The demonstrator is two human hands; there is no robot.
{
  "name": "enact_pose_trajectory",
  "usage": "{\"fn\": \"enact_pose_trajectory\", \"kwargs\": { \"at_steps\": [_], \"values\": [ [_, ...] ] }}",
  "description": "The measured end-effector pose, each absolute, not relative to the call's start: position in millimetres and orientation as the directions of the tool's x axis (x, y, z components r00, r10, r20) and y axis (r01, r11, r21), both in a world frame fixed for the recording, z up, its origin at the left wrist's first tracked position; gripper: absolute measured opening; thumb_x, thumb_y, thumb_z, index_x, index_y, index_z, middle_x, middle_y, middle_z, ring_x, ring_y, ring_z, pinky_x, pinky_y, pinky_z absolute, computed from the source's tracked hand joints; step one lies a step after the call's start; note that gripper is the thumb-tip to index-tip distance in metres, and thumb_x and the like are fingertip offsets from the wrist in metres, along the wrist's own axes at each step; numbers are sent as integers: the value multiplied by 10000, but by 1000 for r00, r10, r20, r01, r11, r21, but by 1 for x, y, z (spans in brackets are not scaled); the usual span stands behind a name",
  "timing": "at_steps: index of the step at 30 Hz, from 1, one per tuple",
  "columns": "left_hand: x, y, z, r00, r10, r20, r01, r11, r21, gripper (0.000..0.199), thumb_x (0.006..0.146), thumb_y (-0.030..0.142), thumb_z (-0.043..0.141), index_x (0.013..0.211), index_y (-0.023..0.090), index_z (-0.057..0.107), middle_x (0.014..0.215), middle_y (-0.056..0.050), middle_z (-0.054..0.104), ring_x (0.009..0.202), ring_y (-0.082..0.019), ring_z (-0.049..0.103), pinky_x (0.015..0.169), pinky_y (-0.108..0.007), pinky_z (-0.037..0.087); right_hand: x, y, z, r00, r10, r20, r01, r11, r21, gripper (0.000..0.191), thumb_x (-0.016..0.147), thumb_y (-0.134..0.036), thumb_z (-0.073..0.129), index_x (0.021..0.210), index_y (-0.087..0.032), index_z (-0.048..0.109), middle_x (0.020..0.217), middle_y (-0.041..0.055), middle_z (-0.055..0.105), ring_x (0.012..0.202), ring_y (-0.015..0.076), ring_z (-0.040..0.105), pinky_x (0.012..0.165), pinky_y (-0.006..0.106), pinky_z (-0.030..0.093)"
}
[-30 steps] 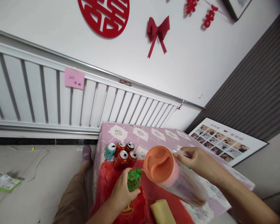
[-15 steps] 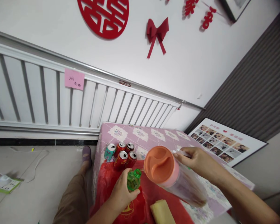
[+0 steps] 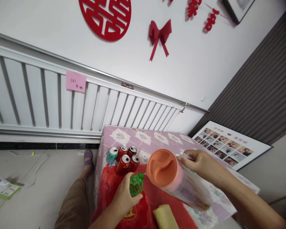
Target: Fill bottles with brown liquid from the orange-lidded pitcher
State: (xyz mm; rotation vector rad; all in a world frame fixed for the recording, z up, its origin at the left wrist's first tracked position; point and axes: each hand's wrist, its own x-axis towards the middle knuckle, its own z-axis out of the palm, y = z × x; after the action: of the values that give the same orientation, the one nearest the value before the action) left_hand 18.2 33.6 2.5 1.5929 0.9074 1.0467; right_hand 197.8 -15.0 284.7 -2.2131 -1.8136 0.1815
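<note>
A small green bottle (image 3: 136, 184), its mouth uncapped, is wrapped in the fingers of my left hand (image 3: 124, 195). My right hand (image 3: 196, 162) grips the handle of a clear pitcher (image 3: 193, 190) with an orange lid (image 3: 162, 168). The pitcher is tilted, its lid side toward the bottle, and brownish contents lie near its bottom. A thin trickle seems to show between lid and bottle mouth. Below the pitcher, a folded yellow cloth (image 3: 165, 217) lies on a red plastic sheet (image 3: 143, 210).
Several red cans (image 3: 123, 163) and a teal can (image 3: 112, 155) stand on the table (image 3: 138, 138) behind my left hand. A white radiator (image 3: 97, 108) runs along the wall. A photo board (image 3: 231, 143) leans at the right.
</note>
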Motion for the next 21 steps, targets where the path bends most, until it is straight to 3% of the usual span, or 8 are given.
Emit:
{"fn": "enact_pose_trajectory", "kwargs": {
  "at_steps": [21],
  "values": [
    [18, 33, 6, 345, 918, 194, 63, -229, 971, 719, 613, 160, 709, 1265, 196, 409, 1287, -119, 569, 1173, -276, 554, 1026, -414, 426, 199, -15, 285, 178, 980, 91, 943, -143, -301, 428, 775, -519, 528, 546, -230, 309, 551, -66, 220, 521, 104, 235, 465, 257, 191]
  ]
}}
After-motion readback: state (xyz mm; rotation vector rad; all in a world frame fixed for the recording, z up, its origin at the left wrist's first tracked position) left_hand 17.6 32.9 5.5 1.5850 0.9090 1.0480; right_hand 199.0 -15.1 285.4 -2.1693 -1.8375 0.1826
